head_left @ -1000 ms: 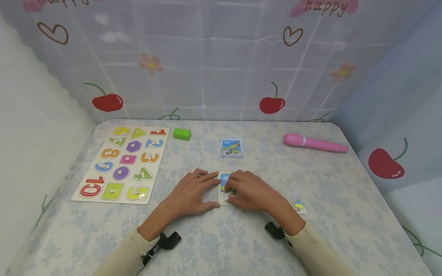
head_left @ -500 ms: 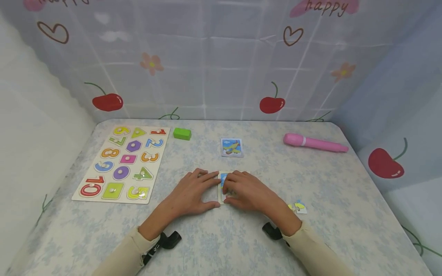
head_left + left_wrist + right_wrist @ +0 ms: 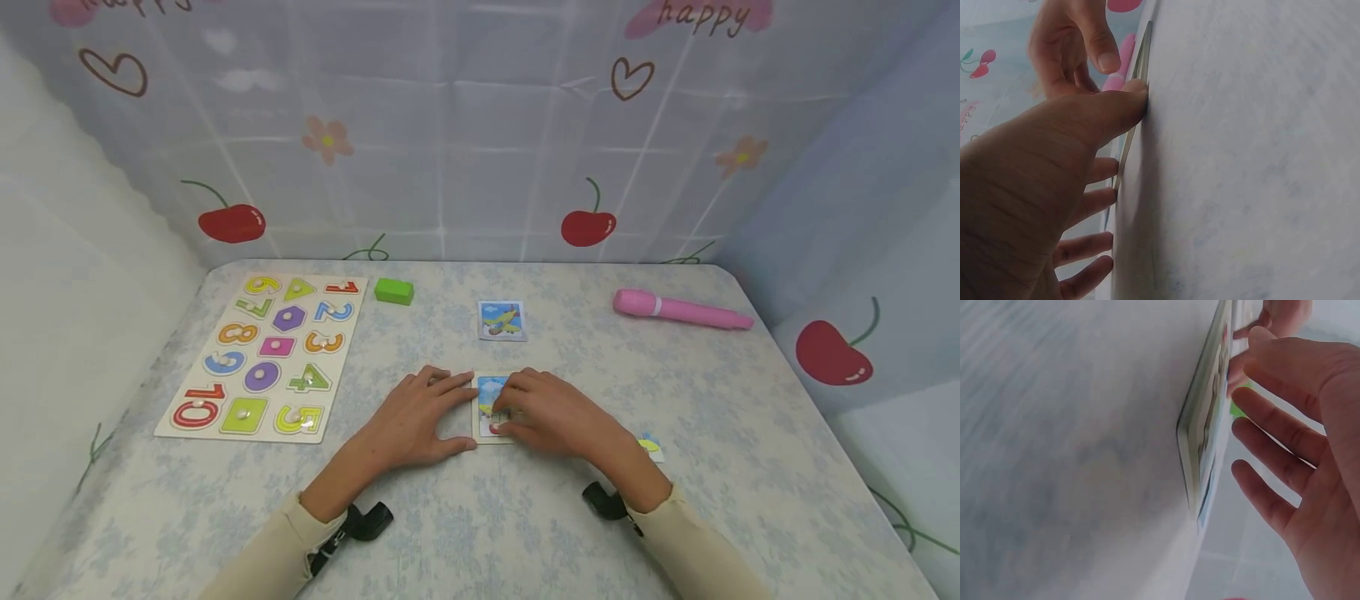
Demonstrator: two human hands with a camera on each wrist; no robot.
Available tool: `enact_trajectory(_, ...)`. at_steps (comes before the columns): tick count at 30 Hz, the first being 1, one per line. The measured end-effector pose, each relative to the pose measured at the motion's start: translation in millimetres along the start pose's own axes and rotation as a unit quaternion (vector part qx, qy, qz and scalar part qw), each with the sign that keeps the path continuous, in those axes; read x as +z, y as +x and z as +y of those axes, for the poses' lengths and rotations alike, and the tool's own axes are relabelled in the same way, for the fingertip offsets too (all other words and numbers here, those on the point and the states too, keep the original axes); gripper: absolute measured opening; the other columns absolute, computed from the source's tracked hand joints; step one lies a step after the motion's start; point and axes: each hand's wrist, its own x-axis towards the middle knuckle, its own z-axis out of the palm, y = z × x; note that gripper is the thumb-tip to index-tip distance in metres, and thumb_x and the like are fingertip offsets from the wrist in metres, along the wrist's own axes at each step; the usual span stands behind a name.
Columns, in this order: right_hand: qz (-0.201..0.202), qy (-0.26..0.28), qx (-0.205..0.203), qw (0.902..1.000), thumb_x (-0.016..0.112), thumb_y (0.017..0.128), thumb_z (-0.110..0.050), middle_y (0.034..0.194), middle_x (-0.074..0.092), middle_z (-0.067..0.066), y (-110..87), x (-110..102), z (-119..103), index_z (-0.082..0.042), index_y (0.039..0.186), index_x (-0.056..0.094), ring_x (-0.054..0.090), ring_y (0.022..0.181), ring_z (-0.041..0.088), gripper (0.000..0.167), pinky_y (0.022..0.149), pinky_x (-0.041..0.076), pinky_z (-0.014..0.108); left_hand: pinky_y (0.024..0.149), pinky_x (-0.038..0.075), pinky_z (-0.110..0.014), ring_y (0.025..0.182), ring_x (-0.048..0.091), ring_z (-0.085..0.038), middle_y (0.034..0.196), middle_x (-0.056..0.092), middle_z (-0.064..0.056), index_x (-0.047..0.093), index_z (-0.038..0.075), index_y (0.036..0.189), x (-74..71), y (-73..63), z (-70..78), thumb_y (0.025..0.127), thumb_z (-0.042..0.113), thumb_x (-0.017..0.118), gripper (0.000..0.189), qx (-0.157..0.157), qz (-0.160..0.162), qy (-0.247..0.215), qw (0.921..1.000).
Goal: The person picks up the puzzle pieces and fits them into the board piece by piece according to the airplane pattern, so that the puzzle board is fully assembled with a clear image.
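A small jigsaw puzzle in a pale tray (image 3: 493,441) lies on the table, its visible left part showing sky and yellow patches. My left hand (image 3: 416,421) rests along its left edge, thumb and fingertips touching the rim, fingers nearly straight. Over the puzzle's right part hovers my right hand (image 3: 551,412), thumb and fingers loosely bent. The right wrist view shows these fingers (image 3: 1269,415) apart, close above the tray, with nothing between them. That hand hides much of the picture. A loose jigsaw piece (image 3: 651,448) with yellow and blue lies beside the right forearm, partly covered.
A card with an airplane picture (image 3: 502,321) lies behind the puzzle. At the left is a number and shape peg board (image 3: 281,400), with a green block (image 3: 394,291) near its top corner. A pink stick-shaped object (image 3: 682,310) lies at the back right.
My right hand has shifted slightly right, uncovering more of the puzzle's left part. A second loose piece glimpsed half a second ago is behind the forearm again. The left hand stays put.
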Motion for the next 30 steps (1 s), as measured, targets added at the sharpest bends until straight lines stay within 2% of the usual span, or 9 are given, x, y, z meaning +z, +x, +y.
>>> enact_trajectory(6,0.016,0.025,0.031,0.9991,0.084,0.096,-0.023,0.115,0.070,-0.003,-21.3,-9,13,-0.017,0.117,0.078,0.064,0.110,0.017,0.023,0.095,0.056,0.041,0.105,0.048,-0.053,0.138,0.052,-0.027,0.164,0.052,-0.001,0.064,0.020,0.153,0.3,0.5,0.4,0.094,0.062,0.076,0.073,-0.006,-0.005,-0.004,1.0000)
enact_trajectory(13,0.036,0.024,0.062,0.9972,0.086,0.095,-0.021,0.117,0.071,-0.002,-47.5,-18,24,-0.016,0.120,0.078,0.064,0.111,0.017,0.027,0.094,0.057,0.041,0.105,0.048,-0.053,0.138,0.052,-0.028,0.164,0.052,-0.002,0.064,0.020,0.152,0.6,0.1,0.0,0.093,0.061,0.077,0.073,-0.004,-0.001,-0.004,1.0000)
enact_trajectory(20,0.035,0.019,0.114,0.9927,0.087,0.094,-0.023,0.119,0.071,-0.002,-71.7,-27,32,-0.017,0.121,0.079,0.065,0.113,0.017,0.029,0.096,0.058,0.043,0.104,0.049,-0.052,0.137,0.052,-0.028,0.164,0.053,-0.002,0.064,0.020,0.152,1.7,-0.3,-1.4,0.093,0.061,0.078,0.073,-0.001,0.001,-0.002,1.0000)
enact_trajectory(24,0.037,0.015,0.127,0.9912,0.086,0.095,-0.022,0.119,0.071,-0.002,-84.4,-29,35,-0.016,0.122,0.078,0.065,0.112,0.018,0.029,0.092,0.059,0.043,0.103,0.049,-0.053,0.137,0.053,-0.027,0.164,0.052,-0.002,0.064,0.020,0.152,2.4,-0.3,-1.7,0.093,0.062,0.077,0.074,-0.003,0.001,0.000,1.0000)
enact_trajectory(30,0.035,0.015,0.141,0.9892,0.085,0.095,-0.022,0.119,0.071,-0.001,-100.8,-33,39,-0.016,0.122,0.078,0.066,0.112,0.020,0.028,0.093,0.058,0.046,0.103,0.049,-0.052,0.137,0.053,-0.027,0.164,0.052,-0.001,0.064,0.020,0.152,1.8,0.0,-1.7,0.093,0.062,0.077,0.074,-0.001,0.003,0.003,1.0000)
